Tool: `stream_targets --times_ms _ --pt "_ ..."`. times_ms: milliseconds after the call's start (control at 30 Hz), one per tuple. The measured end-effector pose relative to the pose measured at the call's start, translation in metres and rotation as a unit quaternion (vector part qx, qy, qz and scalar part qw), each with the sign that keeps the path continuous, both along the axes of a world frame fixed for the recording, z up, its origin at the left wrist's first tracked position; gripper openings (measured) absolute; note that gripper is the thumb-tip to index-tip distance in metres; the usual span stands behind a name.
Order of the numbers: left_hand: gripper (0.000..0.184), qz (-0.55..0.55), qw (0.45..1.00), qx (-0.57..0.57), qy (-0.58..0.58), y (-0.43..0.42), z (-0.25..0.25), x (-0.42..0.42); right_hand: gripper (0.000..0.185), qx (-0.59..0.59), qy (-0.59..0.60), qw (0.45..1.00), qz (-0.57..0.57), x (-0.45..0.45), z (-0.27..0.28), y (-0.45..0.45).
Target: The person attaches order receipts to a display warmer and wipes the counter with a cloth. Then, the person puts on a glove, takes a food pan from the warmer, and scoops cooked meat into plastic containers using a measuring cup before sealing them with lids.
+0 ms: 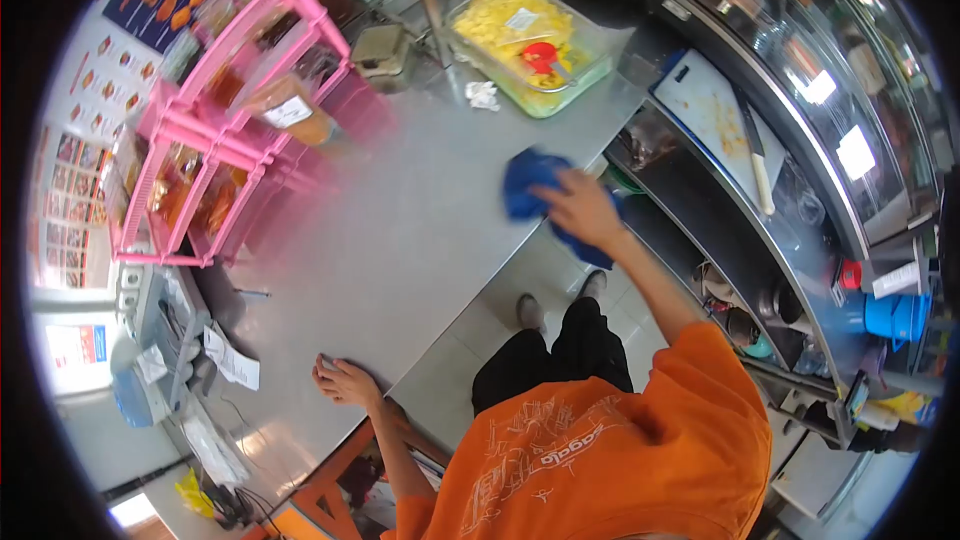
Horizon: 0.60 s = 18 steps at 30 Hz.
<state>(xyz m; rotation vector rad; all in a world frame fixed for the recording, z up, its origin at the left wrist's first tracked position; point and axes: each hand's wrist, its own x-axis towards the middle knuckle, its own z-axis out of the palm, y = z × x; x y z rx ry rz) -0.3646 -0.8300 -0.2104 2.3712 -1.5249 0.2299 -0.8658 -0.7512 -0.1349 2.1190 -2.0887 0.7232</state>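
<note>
A blue cloth (530, 175) is under my right hand (582, 208), whose fingers are pressed around it at the steel counter's (390, 200) right edge. Part of the cloth hangs over that edge, and the hand is slightly blurred. My left hand (345, 381) rests near the counter's front edge, holding nothing, its fingers loosely apart. Beyond the cloth stands a clear tub of yellow chopped food (510, 25), with a red scoop (540, 58) lying in it. A crumpled white tissue (482, 95) lies beside the tub.
A pink tiered rack (185, 140) holding packets and containers stands at the left. To the right, a knife (755, 150) lies on a white cutting board (705, 105), near a glass display case (800, 60). Papers (232, 358) and cables sit at the lower left.
</note>
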Motion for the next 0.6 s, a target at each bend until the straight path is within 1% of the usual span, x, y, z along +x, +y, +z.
stream_targets --times_ms 67,167,200,300,333,400,433,500,533,567,600 --pt "0.042 -0.004 1.0 -0.002 0.002 0.001 -0.001 0.002 0.044 -0.002 0.038 0.998 0.043 0.005 -0.017 -0.014" --pt "0.046 -0.008 1.0 -0.006 -0.002 -0.001 -0.006 0.009 0.044 -0.04 0.05 0.992 -0.111 -0.043 -0.028 -0.004" --pt "0.046 -0.005 1.0 -0.004 -0.003 0.0 -0.003 0.008 0.044 0.024 0.039 0.977 -0.207 -0.06 -0.025 0.007" --pt "0.046 0.005 1.0 0.001 -0.018 0.0 -0.002 0.002 0.035 0.008 0.033 0.938 -0.346 -0.119 -0.02 0.04" --pt "0.046 0.003 1.0 -0.001 -0.018 -0.003 -0.004 0.003 0.034 0.026 -0.052 0.924 -0.378 -0.127 -0.002 0.047" --pt "0.046 0.001 1.0 0.002 -0.024 -0.003 -0.005 0.004 0.035 -0.04 -0.048 0.924 -0.378 -0.156 0.01 0.054" --pt "0.05 -0.012 1.0 0.009 -0.02 -0.002 -0.004 0.003 0.036 -0.044 -0.053 0.923 -0.379 -0.168 0.021 0.05" --pt "0.053 -0.055 0.997 -0.029 -0.035 -0.005 -0.006 -0.016 0.038 -0.059 -0.066 0.92 -0.381 -0.194 0.037 0.029" --pt "0.055 -0.077 0.995 -0.049 -0.045 -0.007 -0.001 -0.034 0.039 -0.054 -0.047 0.927 -0.367 -0.209 0.034 0.014" --pt "0.054 -0.108 0.993 -0.042 -0.009 -0.013 -0.002 -0.061 0.04 -0.048 -0.028 0.934 -0.352 -0.227 0.03 -0.005" --pt "0.051 -0.173 0.983 -0.055 -0.004 -0.018 0.003 -0.101 0.041 -0.043 -0.007 0.941 -0.335 -0.245 0.026 -0.025"
